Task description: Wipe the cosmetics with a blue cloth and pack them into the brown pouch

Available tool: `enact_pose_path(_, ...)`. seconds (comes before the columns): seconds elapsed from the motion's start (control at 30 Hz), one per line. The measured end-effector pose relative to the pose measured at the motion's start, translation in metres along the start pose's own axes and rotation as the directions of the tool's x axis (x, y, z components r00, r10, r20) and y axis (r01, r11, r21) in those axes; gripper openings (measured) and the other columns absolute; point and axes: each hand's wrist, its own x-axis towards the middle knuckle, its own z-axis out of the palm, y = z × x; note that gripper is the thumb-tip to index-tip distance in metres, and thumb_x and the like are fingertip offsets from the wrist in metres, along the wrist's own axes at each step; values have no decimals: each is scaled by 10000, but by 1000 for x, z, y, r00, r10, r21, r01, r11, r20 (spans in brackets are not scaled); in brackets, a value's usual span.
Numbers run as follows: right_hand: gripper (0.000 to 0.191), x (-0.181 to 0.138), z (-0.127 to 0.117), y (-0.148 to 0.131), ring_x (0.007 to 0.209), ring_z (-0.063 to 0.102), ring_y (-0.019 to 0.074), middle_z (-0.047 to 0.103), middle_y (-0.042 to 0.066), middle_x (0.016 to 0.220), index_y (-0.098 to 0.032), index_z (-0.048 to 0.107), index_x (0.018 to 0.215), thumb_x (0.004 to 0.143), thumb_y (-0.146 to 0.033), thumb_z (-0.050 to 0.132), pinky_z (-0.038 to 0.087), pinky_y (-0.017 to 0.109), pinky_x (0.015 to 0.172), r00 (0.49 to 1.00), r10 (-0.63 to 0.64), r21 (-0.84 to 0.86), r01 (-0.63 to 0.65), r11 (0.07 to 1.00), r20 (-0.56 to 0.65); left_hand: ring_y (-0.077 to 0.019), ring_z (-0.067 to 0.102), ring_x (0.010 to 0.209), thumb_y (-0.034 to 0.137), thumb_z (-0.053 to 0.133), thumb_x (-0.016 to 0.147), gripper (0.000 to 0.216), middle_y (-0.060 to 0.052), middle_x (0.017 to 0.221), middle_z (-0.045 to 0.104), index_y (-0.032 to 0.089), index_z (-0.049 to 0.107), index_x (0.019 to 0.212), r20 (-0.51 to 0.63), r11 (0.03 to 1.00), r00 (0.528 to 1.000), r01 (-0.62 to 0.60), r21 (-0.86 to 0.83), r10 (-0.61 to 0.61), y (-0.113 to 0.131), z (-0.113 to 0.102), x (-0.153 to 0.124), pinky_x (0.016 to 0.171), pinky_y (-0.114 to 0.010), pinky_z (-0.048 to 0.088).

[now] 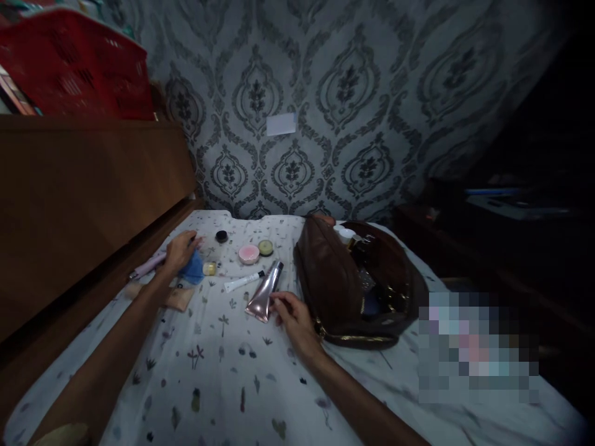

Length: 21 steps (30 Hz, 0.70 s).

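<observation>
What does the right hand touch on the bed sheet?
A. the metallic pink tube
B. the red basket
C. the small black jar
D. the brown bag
A: the right hand has its fingertips on the lower end of the metallic pink tube, left of the brown bag.

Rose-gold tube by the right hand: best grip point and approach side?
Probably the flat crimped end of the rose-gold tube, nearest the right hand, pinched across its thin faces from the near side. The tube lies flat on the sheet, cap end pointing away, with the brown bag close on its right.
</observation>
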Motion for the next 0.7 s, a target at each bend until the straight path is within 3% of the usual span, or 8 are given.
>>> enact_pose_path(0.1, 328, -1, -1, 7, 624, 586, 137, 645, 76, 1002, -197, 719, 1038, 813, -405, 604, 498, 280, 589, 996, -88, -124, 84, 989, -24, -189, 552, 849, 378, 460, 926, 230, -34, 897, 621, 195, 568, 837, -117, 994, 993, 13, -108, -26, 17, -7, -5, 752, -261, 406)
enact_pose_path(0.17, 335, -1, 1, 9, 701, 600, 155, 615, 95, 1119, -214, 717, 1095, 821, -364, 596, 532, 316, 671, 993, -119, -239, 113, 965, -13, -160, 495, 749, 368, 544, 876, 234, 12, 740, 528, 193, 526, 720, -189, 933, 978, 15, -359, -89, 33, -11, -10, 705, -246, 382)
enact_pose_path(0.23, 351, 0, 4, 8, 782, 610, 180, 600, 102, 1177, -227, 711, 1138, 813, -324, 622, 537, 364, 789, 991, -129, -368, 128, 921, 23, -129, 429, 675, 340, 647, 798, 289, 46, 634, 418, 191, 477, 617, -171, 711, 964, 27, -702, -205, 51, -14, -17, 652, -223, 353)
enact_pose_path(0.3, 384, 3, 8, 7, 896, 625, 219, 592, 106, 1214, -233, 705, 1169, 789, -252, 650, 509, 404, 897, 990, -125, -468, 142, 872, 68, -110, 395, 627, 343, 710, 735, 328, 59, 591, 383, 188, 468, 577, -69, 455, 958, 68, -888, -278, 71, -15, -26, 596, -208, 335)
enact_pose_path(0.43, 374, 6, 11, 4, 1108, 592, 269, 575, 99, 1270, -234, 726, 1121, 773, -146, 623, 465, 411, 986, 982, -160, -509, 189, 840, 100, -98, 426, 544, 467, 736, 672, 337, 51, 580, 498, 178, 565, 655, 104, 236, 954, 173, -956, -280, 104, -10, -48, 509, -211, 351)
enact_pose_path(0.6, 331, -8, 9, -9, 773, 577, 163, 611, 91, 1093, -187, 668, 1160, 862, -311, 597, 504, 342, 810, 967, -250, -402, 245, 882, 41, -99, 496, 509, 510, 821, 552, 447, 24, 586, 578, 146, 605, 695, 315, 6, 923, 324, -946, -220, 139, -9, -79, 482, -211, 397)
enact_pose_path(0.7, 401, -19, 15, -16, 664, 543, 131, 629, 35, 917, -180, 605, 1160, 854, -440, 606, 492, 281, 661, 988, -149, -156, 154, 976, 44, -114, 540, 522, 472, 868, 503, 477, 15, 610, 615, 135, 640, 750, 469, -122, 871, 455, -882, -147, 156, -8, -100, 498, -217, 437)
